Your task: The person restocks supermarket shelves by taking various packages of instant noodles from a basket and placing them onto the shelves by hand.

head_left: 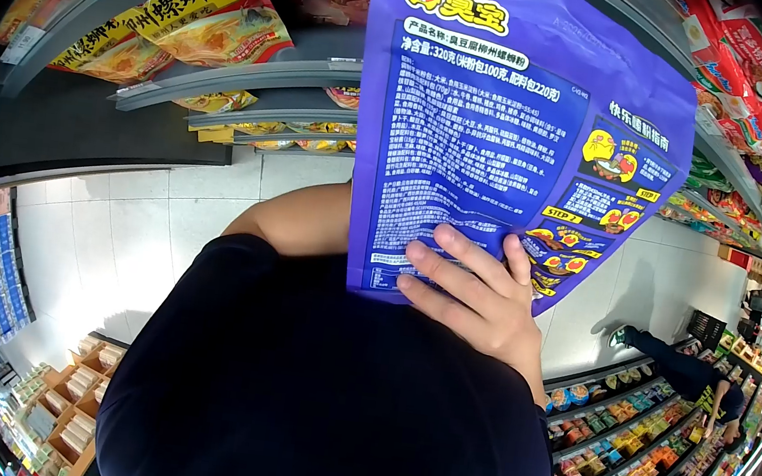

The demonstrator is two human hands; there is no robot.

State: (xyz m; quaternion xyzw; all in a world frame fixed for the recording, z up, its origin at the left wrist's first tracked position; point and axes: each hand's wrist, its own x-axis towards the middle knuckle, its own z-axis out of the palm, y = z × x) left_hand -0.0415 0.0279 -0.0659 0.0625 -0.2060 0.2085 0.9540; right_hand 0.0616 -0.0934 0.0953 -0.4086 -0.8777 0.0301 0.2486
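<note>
A large purple noodle bag stands up close to the camera, its printed back with a yellow logo facing me. My right hand grips its lower edge, several fingers spread over the printed face and the thumb out of sight. From the left, my bare left forearm reaches in behind the bag, which hides my left hand completely. The bag tilts slightly, its top running past the upper edge of the view.
Shelves with yellow noodle packs rise at upper left. Red packs line the upper right. Another person is beside stocked shelves at lower right. Wooden crates stand at lower left on pale floor tiles.
</note>
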